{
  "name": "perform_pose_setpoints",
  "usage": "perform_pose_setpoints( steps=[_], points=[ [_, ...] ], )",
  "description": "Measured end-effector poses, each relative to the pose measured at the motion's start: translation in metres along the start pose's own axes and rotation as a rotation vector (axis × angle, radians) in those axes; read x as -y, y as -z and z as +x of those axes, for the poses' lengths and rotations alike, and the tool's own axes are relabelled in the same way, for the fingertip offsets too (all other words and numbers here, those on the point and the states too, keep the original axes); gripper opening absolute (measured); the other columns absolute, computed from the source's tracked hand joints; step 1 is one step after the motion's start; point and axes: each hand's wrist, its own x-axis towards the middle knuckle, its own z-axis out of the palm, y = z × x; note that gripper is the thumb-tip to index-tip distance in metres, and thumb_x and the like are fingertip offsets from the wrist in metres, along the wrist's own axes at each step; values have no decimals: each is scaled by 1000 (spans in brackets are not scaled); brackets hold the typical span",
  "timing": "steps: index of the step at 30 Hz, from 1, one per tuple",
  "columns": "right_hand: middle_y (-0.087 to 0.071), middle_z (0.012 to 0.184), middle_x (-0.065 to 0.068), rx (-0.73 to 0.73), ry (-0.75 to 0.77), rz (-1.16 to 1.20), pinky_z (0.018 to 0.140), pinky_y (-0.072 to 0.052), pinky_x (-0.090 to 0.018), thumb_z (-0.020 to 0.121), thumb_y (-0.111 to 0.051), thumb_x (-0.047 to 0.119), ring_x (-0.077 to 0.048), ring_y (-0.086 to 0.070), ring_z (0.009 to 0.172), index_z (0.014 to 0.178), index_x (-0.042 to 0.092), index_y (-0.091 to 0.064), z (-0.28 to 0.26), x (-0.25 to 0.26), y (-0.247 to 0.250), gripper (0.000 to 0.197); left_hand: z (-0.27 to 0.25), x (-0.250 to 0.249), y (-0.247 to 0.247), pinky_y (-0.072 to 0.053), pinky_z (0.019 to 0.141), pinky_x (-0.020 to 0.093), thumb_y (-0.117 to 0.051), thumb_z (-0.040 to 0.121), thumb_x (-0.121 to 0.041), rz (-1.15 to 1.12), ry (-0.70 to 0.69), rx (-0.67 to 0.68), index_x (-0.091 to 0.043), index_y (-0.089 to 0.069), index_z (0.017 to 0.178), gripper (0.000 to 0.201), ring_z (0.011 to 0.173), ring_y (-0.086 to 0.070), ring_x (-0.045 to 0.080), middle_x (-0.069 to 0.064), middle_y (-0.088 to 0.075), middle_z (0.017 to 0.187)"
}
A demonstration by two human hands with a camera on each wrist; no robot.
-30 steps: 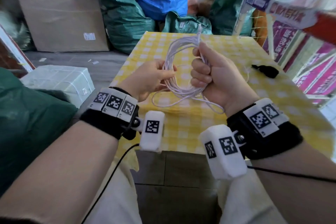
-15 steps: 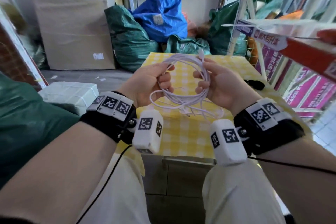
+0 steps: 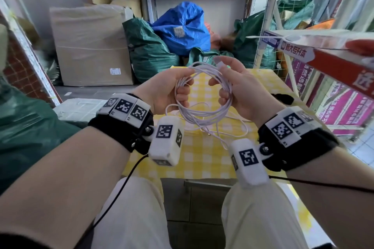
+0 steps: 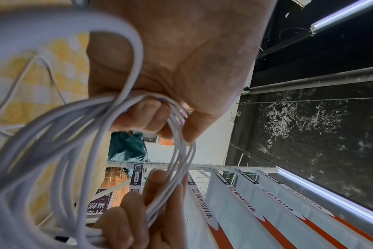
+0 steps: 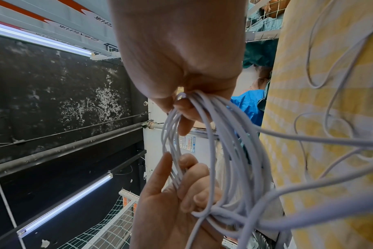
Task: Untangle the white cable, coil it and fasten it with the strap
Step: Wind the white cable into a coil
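Two hands, left hand (image 3: 162, 91) and right hand (image 3: 244, 95), each grip clamped on one white cable (image 3: 204, 113).

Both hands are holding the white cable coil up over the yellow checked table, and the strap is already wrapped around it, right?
Not quite. Both the left hand and the right hand do hold the white cable coil over the yellow checked table, but the head view shows no strap on it. A dark item that may be the strap lies on the table by the right hand.
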Motion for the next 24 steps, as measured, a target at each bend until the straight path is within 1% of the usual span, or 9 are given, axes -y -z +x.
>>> perform_pose_setpoints(
  steps=[2,5,8,11,14,16,18,21,24],
  points=[
    [-60,71,-4,24,-1,-8,44,-36,-23,101,-41,21,-12,-34,43,123,32,-52,-2,4,1,26,-3,0,-2,-29,54,24,-42,97,-36,-19,15,4,-14,-46,70,36,38,-27,9,-5,-28,48],
    [-59,67,-6,15,-9,-9,43,-32,-23,99,-38,12,-12,-32,40,116,22,-55,-1,8,1,26,-6,0,-4,-30,55,24,-45,97,-36,-40,24,10,-14,-48,73,33,39,-29,9,-5,-30,49],
    [-54,67,-5,-12,-17,-15,40,-29,-20,101,-37,17,-11,-31,39,100,17,-48,-1,9,0,11,-8,-1,-6,-34,51,21,-50,95,-35,-77,9,4,-13,-48,76,28,40,-29,8,-6,-31,51],
    [-53,69,-3,-36,-4,-2,40,-31,-19,102,-39,27,-10,-32,41,91,18,-45,-1,8,-2,16,-8,-2,-8,-37,46,17,-52,95,-33,-111,-15,-25,-13,-47,76,28,42,-26,8,-6,-29,53],
    [-56,70,0,-61,25,-22,42,-33,-20,99,-46,35,-10,-36,44,90,16,-45,-2,6,-4,21,-6,-1,-8,-36,45,16,-53,95,-28,-147,-41,-50,-13,-48,75,26,43,-25,8,-6,-27,54],
    [-56,73,0,-72,54,-35,41,-33,-21,96,-53,35,-9,-36,45,89,15,-42,-3,3,-5,24,-5,0,-7,-36,45,16,-54,94,-21,-181,-64,-57,-14,-50,77,20,43,-27,7,-5,-27,57],
    [-56,75,-2,-76,81,-42,39,-31,-19,93,-60,27,-7,-33,42,86,16,-39,-3,1,-6,24,-4,2,-7,-35,44,16,-54,94,-17,-186,-85,-66,-15,-50,80,15,42,-27,6,-5,-27,58],
    [-52,79,-5,-78,89,-126,39,-31,-19,87,-68,20,-6,-34,42,97,21,-47,-1,-2,-8,23,-3,3,-6,-31,40,15,-52,96,-16,-129,-124,-93,-15,-49,82,15,40,-26,5,-6,-29,54],
    [-45,67,-2,-85,68,-166,38,-31,-18,88,-66,15,-5,-34,39,104,17,-53,0,-4,-10,20,-3,4,-6,-26,38,16,-49,97,-19,-14,-154,-84,-16,-44,76,22,38,-22,5,-8,-25,50]
  ],
)
